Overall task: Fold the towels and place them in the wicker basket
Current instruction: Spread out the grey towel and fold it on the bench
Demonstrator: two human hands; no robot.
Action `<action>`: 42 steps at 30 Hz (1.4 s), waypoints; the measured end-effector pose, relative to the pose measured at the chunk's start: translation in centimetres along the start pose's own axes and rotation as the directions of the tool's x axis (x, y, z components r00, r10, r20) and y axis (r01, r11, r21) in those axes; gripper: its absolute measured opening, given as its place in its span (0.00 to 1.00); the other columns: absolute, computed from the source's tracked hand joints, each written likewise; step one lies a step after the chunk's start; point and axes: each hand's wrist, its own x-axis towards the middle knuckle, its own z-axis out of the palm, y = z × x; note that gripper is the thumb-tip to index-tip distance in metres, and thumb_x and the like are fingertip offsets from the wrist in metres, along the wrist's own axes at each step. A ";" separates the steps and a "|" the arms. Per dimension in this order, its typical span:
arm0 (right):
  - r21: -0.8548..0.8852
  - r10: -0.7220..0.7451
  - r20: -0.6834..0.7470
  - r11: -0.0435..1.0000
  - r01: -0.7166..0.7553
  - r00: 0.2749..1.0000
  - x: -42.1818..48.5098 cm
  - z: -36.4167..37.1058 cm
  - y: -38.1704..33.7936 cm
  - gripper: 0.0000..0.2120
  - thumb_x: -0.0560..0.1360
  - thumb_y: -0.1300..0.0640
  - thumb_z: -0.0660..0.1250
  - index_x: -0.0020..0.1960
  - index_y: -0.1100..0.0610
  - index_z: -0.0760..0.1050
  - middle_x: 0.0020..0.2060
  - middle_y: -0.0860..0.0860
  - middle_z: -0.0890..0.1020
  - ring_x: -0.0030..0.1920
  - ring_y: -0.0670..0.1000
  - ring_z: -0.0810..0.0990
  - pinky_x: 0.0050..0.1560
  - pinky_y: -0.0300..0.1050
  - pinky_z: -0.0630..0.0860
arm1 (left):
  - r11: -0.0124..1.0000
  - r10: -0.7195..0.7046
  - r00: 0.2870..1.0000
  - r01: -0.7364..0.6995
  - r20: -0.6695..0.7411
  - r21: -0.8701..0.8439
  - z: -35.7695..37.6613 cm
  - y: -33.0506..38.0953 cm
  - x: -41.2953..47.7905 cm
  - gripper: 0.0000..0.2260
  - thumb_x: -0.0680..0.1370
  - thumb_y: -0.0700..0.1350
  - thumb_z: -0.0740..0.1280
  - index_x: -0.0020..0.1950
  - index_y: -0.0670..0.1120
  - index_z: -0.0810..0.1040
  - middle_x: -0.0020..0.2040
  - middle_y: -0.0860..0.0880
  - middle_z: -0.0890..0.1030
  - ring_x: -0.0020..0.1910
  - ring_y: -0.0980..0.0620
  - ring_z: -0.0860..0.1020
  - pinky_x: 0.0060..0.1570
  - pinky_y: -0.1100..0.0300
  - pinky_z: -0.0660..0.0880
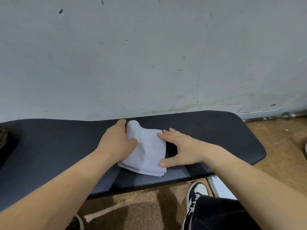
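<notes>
A folded pale lilac towel (147, 150) lies on the black mat (207, 130), near the mat's middle. My left hand (116, 138) grips its left edge, thumb on top and fingers curled round the far corner, which is lifted a little. My right hand (179, 146) lies over the towel's right edge with straight spread fingers, fingertips and thumb touching the cloth. A dark woven thing (5, 140) at the far left edge may be the wicker basket; it is mostly cut off.
A scuffed grey wall (149, 55) rises right behind the mat. Brown floor (282, 146) lies to the right and in front. My black-and-white shoe (196, 195) and dark trouser leg stand below the mat's front edge. A metal bar (274, 117) lies along the wall at right.
</notes>
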 end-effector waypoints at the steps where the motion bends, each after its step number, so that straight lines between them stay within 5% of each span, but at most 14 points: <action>1: 0.007 -0.024 -0.008 1.000 0.024 1.000 0.3 0.3 -0.3 0.52 0.69 0.32 0.73 0.83 0.42 0.49 0.83 0.43 0.49 0.81 0.43 0.39 0.81 0.57 0.46 | 0.999 0.010 1.000 -0.010 -0.014 0.036 -0.6 -0.3 0.1 0.17 0.74 0.48 0.70 0.60 0.46 0.74 0.47 0.51 0.80 0.47 0.48 0.79 0.47 0.49 0.79; 6: -0.027 -0.056 -0.051 0.998 0.055 0.997 1.7 2.4 -1.7 0.51 0.69 0.30 0.71 0.83 0.44 0.49 0.83 0.44 0.51 0.81 0.44 0.39 0.81 0.61 0.42 | 0.971 0.177 0.982 -0.162 -0.071 0.173 -1.9 1.4 -0.9 0.03 0.73 0.48 0.65 0.45 0.52 0.73 0.41 0.54 0.79 0.40 0.52 0.78 0.38 0.53 0.77; 10: -0.024 -0.050 -0.084 0.999 0.048 0.995 2.1 2.3 -1.4 0.51 0.68 0.28 0.71 0.82 0.40 0.49 0.83 0.44 0.48 0.81 0.46 0.36 0.81 0.60 0.43 | 0.908 0.341 0.935 -0.355 0.103 0.220 -0.5 4.2 -2.5 0.07 0.70 0.48 0.66 0.41 0.51 0.68 0.38 0.52 0.77 0.39 0.52 0.76 0.41 0.49 0.79; 15: -0.035 -0.049 -0.071 0.998 0.046 0.996 2.2 2.8 -0.8 0.51 0.67 0.25 0.67 0.81 0.36 0.46 0.83 0.44 0.41 0.81 0.50 0.32 0.81 0.59 0.42 | 0.954 0.287 0.935 -0.298 0.208 0.024 1.6 3.2 -2.5 0.11 0.81 0.48 0.66 0.63 0.51 0.77 0.51 0.58 0.79 0.48 0.58 0.78 0.55 0.55 0.77; 18: -0.054 0.062 -0.056 0.996 -0.065 0.997 1.8 2.2 -0.8 0.55 0.69 0.25 0.67 0.84 0.47 0.45 0.82 0.48 0.37 0.80 0.49 0.30 0.81 0.58 0.41 | 0.934 0.327 0.928 -0.346 0.178 0.087 1.9 2.4 -2.0 0.20 0.79 0.48 0.68 0.71 0.53 0.74 0.56 0.57 0.75 0.51 0.57 0.75 0.56 0.57 0.75; 20: 0.006 0.085 -0.054 0.996 -0.085 0.995 1.4 1.5 -0.7 0.51 0.71 0.28 0.68 0.84 0.46 0.48 0.82 0.48 0.37 0.80 0.48 0.30 0.81 0.57 0.41 | 0.932 0.317 0.942 -0.331 0.113 0.147 2.2 1.8 -1.7 0.25 0.77 0.55 0.71 0.73 0.55 0.71 0.60 0.56 0.71 0.58 0.54 0.73 0.57 0.55 0.75; 24: 0.036 0.066 -0.116 0.997 -0.063 0.991 1.2 0.6 -0.9 0.35 0.80 0.44 0.66 0.82 0.46 0.54 0.83 0.50 0.46 0.82 0.50 0.38 0.81 0.56 0.46 | 0.892 0.330 0.936 -0.352 0.123 0.285 4.0 1.8 -2.1 0.28 0.77 0.61 0.68 0.76 0.58 0.67 0.66 0.54 0.64 0.62 0.50 0.66 0.55 0.54 0.76; 28: 0.147 0.105 -0.274 0.987 -0.066 0.956 1.4 -0.4 -1.1 0.21 0.85 0.53 0.56 0.76 0.60 0.67 0.75 0.54 0.71 0.82 0.51 0.53 0.75 0.44 0.58 | 0.867 0.372 0.921 -0.390 0.119 0.310 5.5 2.1 -2.0 0.26 0.79 0.60 0.67 0.76 0.58 0.67 0.67 0.54 0.63 0.63 0.49 0.64 0.53 0.56 0.77; 31: 0.245 0.095 -0.218 0.969 -0.040 0.971 1.8 -0.3 -1.6 0.24 0.85 0.46 0.57 0.78 0.52 0.65 0.75 0.48 0.71 0.81 0.49 0.56 0.77 0.45 0.59 | 0.889 0.393 0.915 -0.403 0.086 0.218 5.1 1.7 -2.1 0.30 0.77 0.59 0.70 0.77 0.57 0.65 0.69 0.55 0.63 0.65 0.51 0.66 0.56 0.55 0.76; 34: 0.195 0.082 -0.117 0.979 -0.058 0.990 2.5 0.2 -1.7 0.25 0.82 0.41 0.60 0.77 0.47 0.66 0.71 0.47 0.74 0.76 0.51 0.66 0.73 0.52 0.66 | 0.955 0.233 0.971 -0.238 0.049 0.175 4.2 1.1 -2.2 0.35 0.72 0.65 0.71 0.74 0.54 0.65 0.66 0.55 0.69 0.62 0.52 0.72 0.54 0.54 0.77; 37: 0.157 0.090 -0.152 0.985 -0.066 0.984 2.8 -0.3 -2.0 0.26 0.80 0.40 0.64 0.74 0.48 0.68 0.68 0.47 0.75 0.71 0.51 0.71 0.68 0.48 0.70 | 0.985 0.011 0.983 -0.042 0.184 0.165 3.4 0.7 -2.2 0.25 0.71 0.70 0.69 0.54 0.51 0.73 0.49 0.55 0.77 0.47 0.55 0.77 0.42 0.56 0.75; 42: 0.127 -0.111 -0.109 0.984 0.125 0.988 2.2 -1.2 -3.6 0.44 0.73 0.45 0.75 0.82 0.42 0.55 0.80 0.39 0.59 0.81 0.40 0.47 0.79 0.44 0.52 | 0.992 0.048 0.950 -0.082 0.309 0.100 0.8 0.0 -2.4 0.20 0.69 0.62 0.75 0.51 0.53 0.74 0.47 0.56 0.79 0.45 0.55 0.78 0.44 0.56 0.77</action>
